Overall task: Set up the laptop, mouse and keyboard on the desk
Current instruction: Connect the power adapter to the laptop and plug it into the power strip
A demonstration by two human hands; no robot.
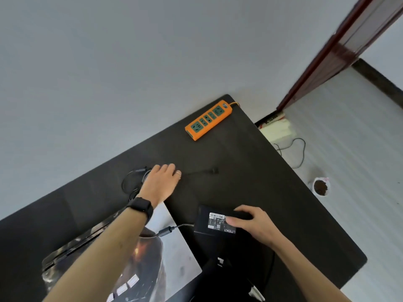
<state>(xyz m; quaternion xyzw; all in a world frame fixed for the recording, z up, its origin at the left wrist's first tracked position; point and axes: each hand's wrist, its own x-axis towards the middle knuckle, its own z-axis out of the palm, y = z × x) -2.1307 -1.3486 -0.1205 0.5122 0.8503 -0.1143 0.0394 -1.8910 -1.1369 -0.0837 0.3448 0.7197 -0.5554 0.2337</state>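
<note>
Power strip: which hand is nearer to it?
Left. The left hand rests on the cable mid-desk, short of the strip. The right hand grips the brick further back, toward the person.

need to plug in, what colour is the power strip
Orange power strip, green sockets; head view.

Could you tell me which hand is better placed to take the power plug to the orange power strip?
Left. The left hand rests on the cable beside the plug, nearer the power strip; the right hand grips the adapter.
</note>
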